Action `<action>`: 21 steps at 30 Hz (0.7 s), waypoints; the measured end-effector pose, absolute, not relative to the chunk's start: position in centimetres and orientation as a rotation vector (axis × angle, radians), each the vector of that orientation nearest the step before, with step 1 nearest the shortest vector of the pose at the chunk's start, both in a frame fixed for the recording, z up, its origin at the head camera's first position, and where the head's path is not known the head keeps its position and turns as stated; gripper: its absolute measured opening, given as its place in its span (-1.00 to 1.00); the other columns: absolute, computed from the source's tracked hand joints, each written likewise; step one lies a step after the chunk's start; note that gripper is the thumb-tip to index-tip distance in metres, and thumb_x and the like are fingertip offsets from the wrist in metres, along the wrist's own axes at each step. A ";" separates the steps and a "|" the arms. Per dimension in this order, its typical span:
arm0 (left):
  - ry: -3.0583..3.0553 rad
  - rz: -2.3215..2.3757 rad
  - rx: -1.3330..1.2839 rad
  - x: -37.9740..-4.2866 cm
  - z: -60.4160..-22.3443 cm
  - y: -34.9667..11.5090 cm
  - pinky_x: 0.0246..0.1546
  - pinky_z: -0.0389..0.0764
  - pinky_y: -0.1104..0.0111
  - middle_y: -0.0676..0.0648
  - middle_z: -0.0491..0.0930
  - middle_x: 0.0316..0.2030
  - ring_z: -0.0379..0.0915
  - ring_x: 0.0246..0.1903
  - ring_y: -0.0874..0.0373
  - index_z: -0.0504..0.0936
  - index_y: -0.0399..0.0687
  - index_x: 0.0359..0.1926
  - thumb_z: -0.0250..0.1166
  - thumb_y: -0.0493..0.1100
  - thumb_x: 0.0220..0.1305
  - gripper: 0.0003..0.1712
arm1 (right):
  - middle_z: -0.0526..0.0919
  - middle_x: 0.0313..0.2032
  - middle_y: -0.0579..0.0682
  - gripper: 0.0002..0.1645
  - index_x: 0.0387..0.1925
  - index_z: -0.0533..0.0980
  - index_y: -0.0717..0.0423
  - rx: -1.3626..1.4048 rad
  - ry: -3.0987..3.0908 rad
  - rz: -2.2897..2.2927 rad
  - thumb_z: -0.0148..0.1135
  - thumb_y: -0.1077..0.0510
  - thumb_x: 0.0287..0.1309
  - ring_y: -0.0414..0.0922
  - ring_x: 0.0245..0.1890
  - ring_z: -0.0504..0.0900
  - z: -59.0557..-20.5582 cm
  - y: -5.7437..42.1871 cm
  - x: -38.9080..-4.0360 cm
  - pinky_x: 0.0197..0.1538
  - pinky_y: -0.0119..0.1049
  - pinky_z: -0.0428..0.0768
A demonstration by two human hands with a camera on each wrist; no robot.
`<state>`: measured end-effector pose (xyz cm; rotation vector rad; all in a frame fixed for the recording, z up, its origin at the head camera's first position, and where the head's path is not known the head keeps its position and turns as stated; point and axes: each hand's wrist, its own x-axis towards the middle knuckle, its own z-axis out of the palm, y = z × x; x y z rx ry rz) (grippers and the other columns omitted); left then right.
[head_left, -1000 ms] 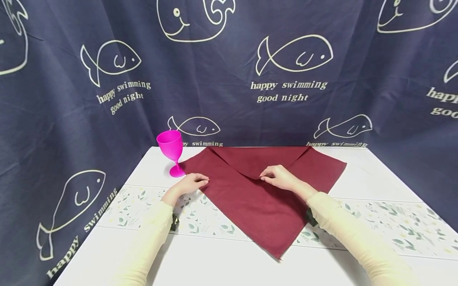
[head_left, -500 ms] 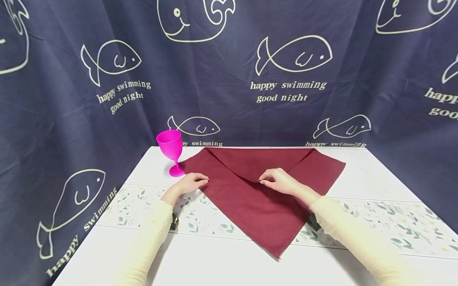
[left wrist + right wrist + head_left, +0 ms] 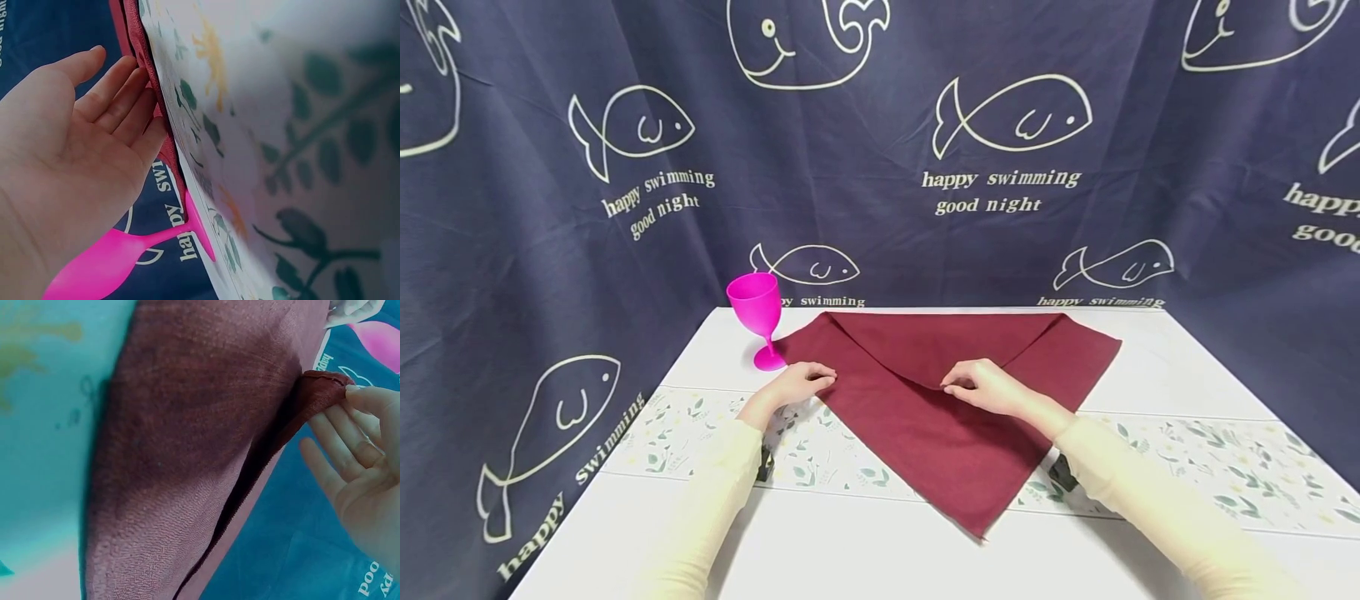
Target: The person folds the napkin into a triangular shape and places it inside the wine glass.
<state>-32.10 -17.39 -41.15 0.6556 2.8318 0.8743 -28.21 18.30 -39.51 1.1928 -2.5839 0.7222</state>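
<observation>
Right hand (image 3: 988, 385): pinching the turned-over corner of the burgundy cloth (image 3: 940, 467) between thumb and fingers, with the other fingers loosely extended; probably gripping there to hold the flap (image 3: 917, 337) off the layer below, judging by the dark gap under one edge.
Left hand (image 3: 797, 383): lying at the cloth's left edge, with relaxed, fairly straight fingers and the thumb apart; gripping nothing visible; likely there to steady the fabric, though impossible to tell how firmly pressing.
Cloth position: spread cornerwise over the middle of the white table (image 3: 850, 550), across the floral strip (image 3: 1240, 475), with the near corner pointing toward the wearer.
Pink goblet (image 3: 756, 304): standing upright by the cloth's left corner, seemingly placed aside to leave room for both hands; unclear whether touching the fabric.
Weave: matte, finely ribbed, hemmed; apparently soft enough to sag in a curve from the pinch.
Fold: nearly straight along the far side, forming a downward triangle.
Goblet shape: rounded bowl, thin stem, flat foot; probably plastic.
Curtain (image 3: 880, 150): navy, gently rippled, printed with pale fish outlines.
</observation>
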 end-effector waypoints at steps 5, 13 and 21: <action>2.829 0.886 0.650 -32.2 -41.0 -17.4 0.23 0.34 0.09 -0.18 0.60 0.01 0.39 0.16 -0.09 0.61 -0.20 0.00 0.12 -0.11 0.32 -0.66 | 0.68 -0.39 -0.08 -0.88 -0.32 0.66 0.16 1.197 -2.569 0.733 0.26 0.31 0.08 -0.19 -0.34 0.64 -39.4 18.4 -27.9 -0.20 -0.34 0.65; 2.830 0.893 0.645 -32.2 -41.1 -17.4 0.22 0.35 0.09 -0.18 0.60 0.01 0.39 0.16 -0.09 0.61 -0.21 0.00 0.12 -0.12 0.33 -0.67 | 0.69 -0.40 -0.06 -0.89 -0.32 0.66 0.18 1.214 -2.535 0.753 0.28 0.31 0.07 -0.19 -0.37 0.63 -39.6 18.6 -27.2 -0.24 -0.33 0.65; 2.836 0.890 0.653 -32.0 -41.2 -17.3 0.23 0.34 0.09 -0.17 0.60 0.00 0.38 0.16 -0.08 0.61 -0.19 -0.01 0.13 -0.12 0.32 -0.68 | 0.67 -0.43 -0.05 -0.91 -0.35 0.66 0.18 1.231 -2.504 0.787 0.29 0.31 0.06 -0.24 -0.42 0.61 -39.9 18.9 -26.4 -0.27 -0.40 0.65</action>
